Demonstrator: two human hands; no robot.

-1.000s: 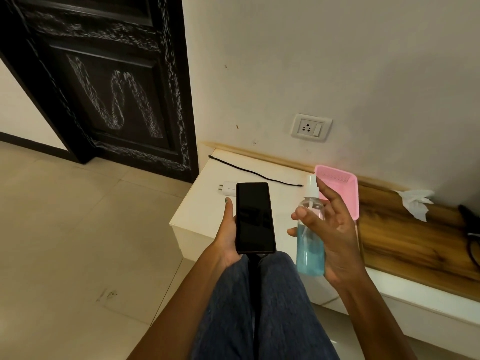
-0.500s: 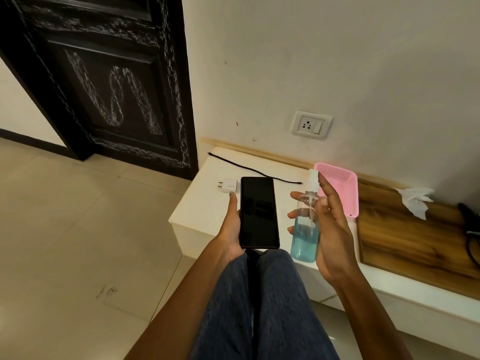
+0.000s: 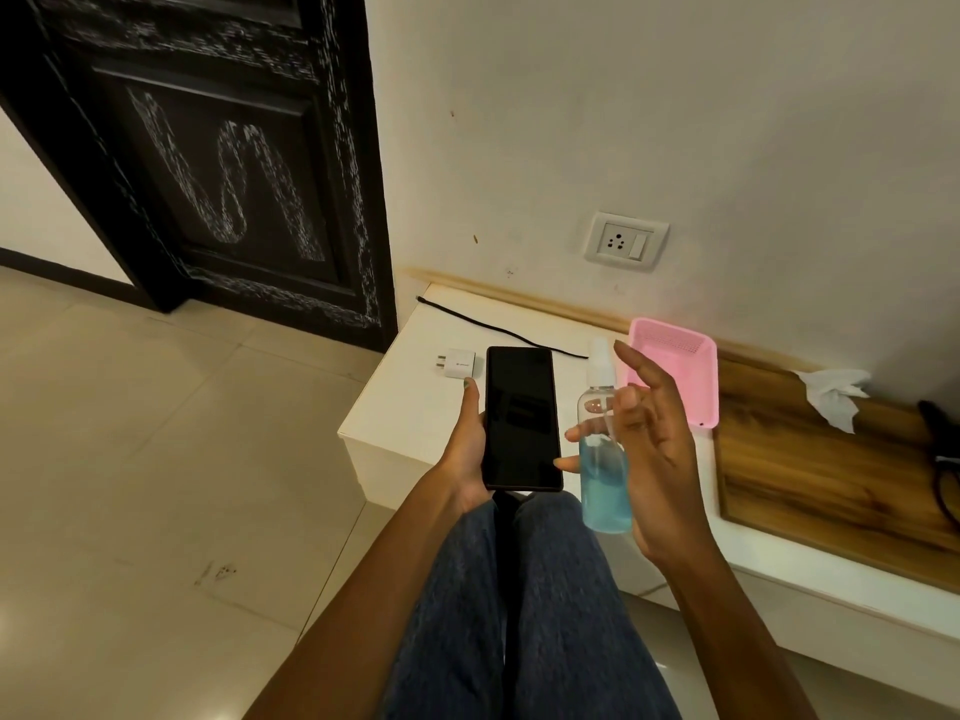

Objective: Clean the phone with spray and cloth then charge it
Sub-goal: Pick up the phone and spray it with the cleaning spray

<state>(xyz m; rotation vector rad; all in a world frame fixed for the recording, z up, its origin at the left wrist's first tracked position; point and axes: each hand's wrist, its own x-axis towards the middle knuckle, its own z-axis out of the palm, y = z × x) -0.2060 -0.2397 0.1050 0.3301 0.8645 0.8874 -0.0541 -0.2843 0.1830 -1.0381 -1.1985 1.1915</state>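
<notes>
Both forearms reach forward above the knees. The left hand (image 3: 470, 449) lies palm up, its thumb stretched along one side of what it cradles. The right hand (image 3: 649, 459) stands upright, fingers (image 3: 631, 366) partly curled in a grip, index raised

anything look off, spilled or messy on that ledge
Nothing is spilled or broken. The one untidy thing is a crumpled white tissue lying loose on the brown wooden board, right of the pink plastic basket. The white charger adapter and the black cable lie unconnected.
</notes>
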